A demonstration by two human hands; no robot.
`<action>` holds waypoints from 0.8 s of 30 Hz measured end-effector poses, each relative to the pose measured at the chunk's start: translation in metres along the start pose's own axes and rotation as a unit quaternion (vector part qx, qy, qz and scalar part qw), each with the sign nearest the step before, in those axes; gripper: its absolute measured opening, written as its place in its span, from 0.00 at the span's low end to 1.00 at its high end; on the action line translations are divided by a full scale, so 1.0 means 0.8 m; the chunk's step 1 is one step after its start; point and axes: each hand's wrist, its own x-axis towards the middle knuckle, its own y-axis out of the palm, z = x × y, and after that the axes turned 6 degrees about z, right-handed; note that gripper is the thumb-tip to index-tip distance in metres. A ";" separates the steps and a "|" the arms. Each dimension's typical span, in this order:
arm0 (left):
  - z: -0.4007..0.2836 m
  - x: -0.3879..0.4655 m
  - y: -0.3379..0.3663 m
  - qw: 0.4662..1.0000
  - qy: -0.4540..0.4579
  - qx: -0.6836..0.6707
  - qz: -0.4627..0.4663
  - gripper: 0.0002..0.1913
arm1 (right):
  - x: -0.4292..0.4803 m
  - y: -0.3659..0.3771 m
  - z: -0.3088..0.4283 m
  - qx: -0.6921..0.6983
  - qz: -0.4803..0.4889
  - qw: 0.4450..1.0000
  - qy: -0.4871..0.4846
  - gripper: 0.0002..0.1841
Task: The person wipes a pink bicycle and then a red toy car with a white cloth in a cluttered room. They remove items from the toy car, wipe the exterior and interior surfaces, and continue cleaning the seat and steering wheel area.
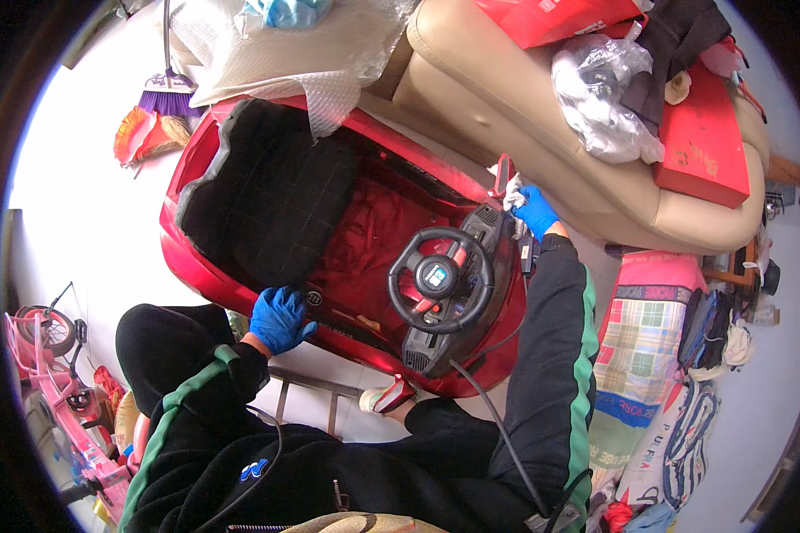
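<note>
A red ride-on toy car [220, 280] stands before me, with a black seat [273, 193] and a black steering wheel [440, 230]. My left hand [280, 320], in a blue glove, rests on the near side edge of the car beside the seat. It holds nothing, and its thumb is spread from the fingers. My right hand [537, 212], also gloved in blue, reaches across to the far front corner and grips a white cloth [513, 194]. That cloth lies against the red side mirror [503, 174], partly hiding its base.
A beige sofa [493, 100] runs along the far side, bearing a red box [703, 146] and a plastic bag [597, 100]. Bubble wrap [293, 60] overhangs the car's rear edge. A purple broom [169, 96] stands at left. Folded bedding [643, 320] lies at right, a pink bicycle [60, 400] lower left.
</note>
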 end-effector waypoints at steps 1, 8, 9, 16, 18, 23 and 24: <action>0.000 0.000 -0.002 1.000 -0.003 -0.001 0.011 0.29 | 0.006 -0.003 -0.005 0.140 0.016 0.990 0.000 0.15; 0.002 0.006 -0.012 0.998 -0.005 -0.024 0.055 0.30 | 0.019 -0.032 0.004 -0.456 -0.037 0.866 0.204 0.11; 0.003 0.007 -0.011 0.999 -0.002 -0.017 0.052 0.30 | 0.020 -0.028 0.013 -0.447 -0.052 0.880 0.151 0.10; 0.004 0.006 0.001 0.999 0.017 -0.031 -0.011 0.31 | -0.008 0.031 0.115 -0.356 -0.118 0.921 -0.107 0.21; 0.005 0.006 0.002 1.000 0.011 -0.021 -0.003 0.30 | -0.004 0.054 0.146 -0.536 -0.059 0.825 -0.167 0.23; 0.007 0.003 0.000 0.999 0.026 -0.022 -0.031 0.28 | 0.026 0.099 0.172 -0.795 -0.011 0.604 -0.044 0.19; 0.008 0.003 0.000 0.999 0.024 -0.020 -0.015 0.27 | 0.028 0.100 0.170 -0.819 -0.015 0.571 -0.056 0.20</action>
